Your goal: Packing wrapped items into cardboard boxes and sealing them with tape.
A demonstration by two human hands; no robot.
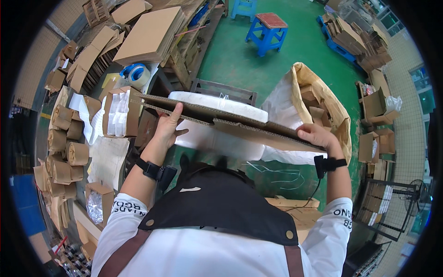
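Note:
A flat, folded cardboard carton (pixel 249 130) is held in front of me, edge-on and slanting down to the right. My left hand (pixel 167 128) grips its left part, thumb on the upper edge. At the carton's right end my right hand (pixel 319 136) is closed around it, thumb on top. Just behind and below the carton sits a white bundle (pixel 219 104) with rounded ends and a thin strap knotted on top. The carton hides part of this bundle, so its full shape does not show.
A large sack (pixel 344 115) with cardboard boxes inside stands at the right. On the left bench are brown paper rolls (pixel 77 153), an open box of white packets (pixel 119 112) and tape rolls (pixel 137 75). A blue stool (pixel 266 37) stands ahead; loose straps (pixel 281 173) lie on the floor.

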